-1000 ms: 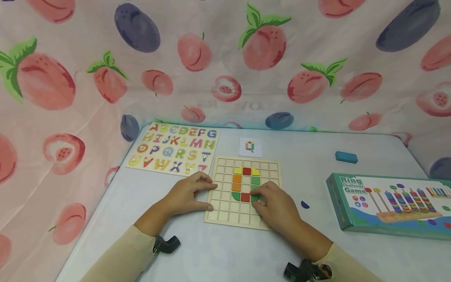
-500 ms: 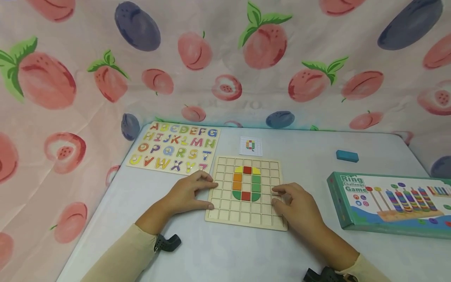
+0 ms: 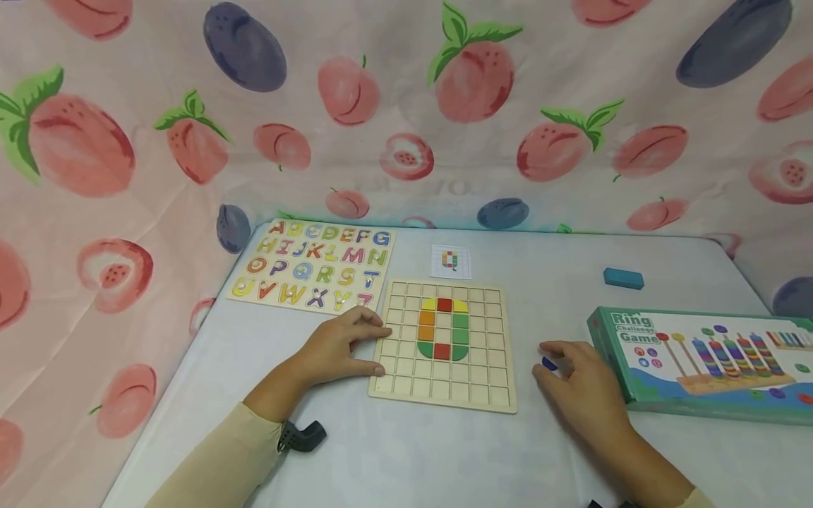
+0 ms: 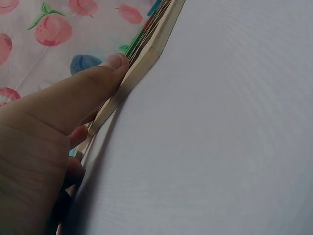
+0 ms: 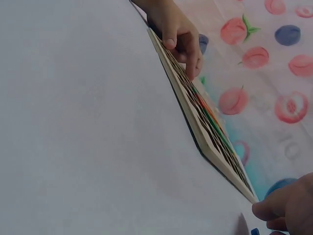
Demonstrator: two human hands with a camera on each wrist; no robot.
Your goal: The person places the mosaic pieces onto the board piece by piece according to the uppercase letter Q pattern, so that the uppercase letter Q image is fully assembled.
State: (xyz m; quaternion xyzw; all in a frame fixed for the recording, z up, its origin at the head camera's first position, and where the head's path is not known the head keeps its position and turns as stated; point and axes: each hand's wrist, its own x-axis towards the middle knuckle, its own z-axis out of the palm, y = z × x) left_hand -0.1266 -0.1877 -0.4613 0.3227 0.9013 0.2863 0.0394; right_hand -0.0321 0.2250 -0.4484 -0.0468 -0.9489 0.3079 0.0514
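Note:
A square wooden grid board (image 3: 413, 388) lies flat on the white table with a ring of yellow, red, orange and green tiles (image 3: 460, 328) set in it. My left hand (image 3: 333, 349) rests at its left edge, thumb and fingers apart; the thumb (image 4: 112, 66) touches the board's rim in the left wrist view. Off the board's right side, my right hand (image 3: 584, 381) is down at the table. A small dark blue half-round tile (image 3: 549, 364) shows between the spread thumb and fingers. In the right wrist view, that blue tile (image 5: 254, 231) sits just below the thumb.
A pattern card (image 3: 451, 262) lies behind the grid board. To the left is an alphabet puzzle board (image 3: 317, 264) with knobbed letters. A green Ring Challenge Game box (image 3: 711, 367) stands close right of my right hand, with a blue block (image 3: 623, 278) farther back.
My right hand has left the green tile at the ring's lower right corner and moved right, across the table to the blue tile. My left hand has stayed at the board's edge.

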